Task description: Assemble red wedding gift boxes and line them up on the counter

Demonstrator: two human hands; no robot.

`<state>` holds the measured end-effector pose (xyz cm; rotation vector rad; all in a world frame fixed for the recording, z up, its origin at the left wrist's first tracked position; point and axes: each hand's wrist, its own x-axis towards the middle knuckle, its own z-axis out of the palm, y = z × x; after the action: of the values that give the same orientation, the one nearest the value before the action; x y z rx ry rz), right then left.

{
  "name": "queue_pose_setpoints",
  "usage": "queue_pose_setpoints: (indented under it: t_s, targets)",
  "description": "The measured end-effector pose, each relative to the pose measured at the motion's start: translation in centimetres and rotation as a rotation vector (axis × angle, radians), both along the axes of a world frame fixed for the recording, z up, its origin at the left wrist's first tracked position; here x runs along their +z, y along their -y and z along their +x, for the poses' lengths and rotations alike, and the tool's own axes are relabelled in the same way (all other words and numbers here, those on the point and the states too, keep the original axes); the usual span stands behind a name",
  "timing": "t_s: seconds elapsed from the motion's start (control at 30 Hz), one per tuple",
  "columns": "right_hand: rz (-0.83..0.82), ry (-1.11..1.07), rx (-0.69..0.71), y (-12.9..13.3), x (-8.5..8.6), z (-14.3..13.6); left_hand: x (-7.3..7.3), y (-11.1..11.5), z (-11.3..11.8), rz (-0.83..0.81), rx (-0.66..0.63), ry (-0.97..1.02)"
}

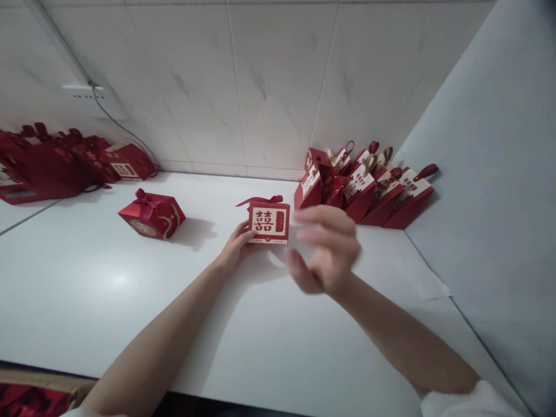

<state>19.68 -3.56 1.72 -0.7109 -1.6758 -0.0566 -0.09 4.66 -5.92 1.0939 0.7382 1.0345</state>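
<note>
My left hand (238, 246) grips the left side of a small red gift box (282, 223), thumb across its front. The box's pale front panel bears a red double-happiness character, and a dark red ribbon trails from its top to the left. To the right of the box, my right hand (330, 249) is lifted and slightly blurred, fingers and thumb apart with nothing between them. On the table to the left stands another red gift box (150, 217) with a ribbon bow on top and gold cord on its side.
Several red gift boxes (365, 185) with ribbon loops crowd the back right by the side panel (486, 174). More red boxes and bags (52, 165) stand at the back left, below a wall socket (93, 98) with a cable. The white table (130, 307) meets a tiled wall.
</note>
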Motion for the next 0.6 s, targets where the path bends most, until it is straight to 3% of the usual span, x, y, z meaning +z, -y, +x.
queue_pose_setpoints:
  t_s: [0.03, 0.1, 0.2, 0.27, 0.4, 0.6]
  targets:
    - [-0.025, -0.141, -0.030, -1.3, -0.8, -0.2, -0.1, -0.1, 0.0, 0.013, 0.021, -0.004]
    - [-0.261, -0.281, -0.038, -3.1, -3.4, -0.3, -0.3, -0.2, 0.0, 0.026, 0.057, -0.022]
    - [-0.640, -0.438, 0.065, -4.3, -7.8, -0.3, -0.6, -0.3, -0.2, 0.036, 0.071, -0.023]
    - [-0.820, -0.556, 0.243, -4.6, -9.5, -0.4, -0.7, -0.3, -0.4, 0.040, 0.053, -0.008]
    - [-0.969, -0.713, 0.495, -4.7, -9.5, -0.8, -0.3, -0.3, -0.9, 0.041, -0.078, -0.019]
    - [-0.963, -0.811, 0.479, -5.0, -9.4, -0.6, -0.1, -0.6, -1.6, 0.042, -0.212, -0.081]
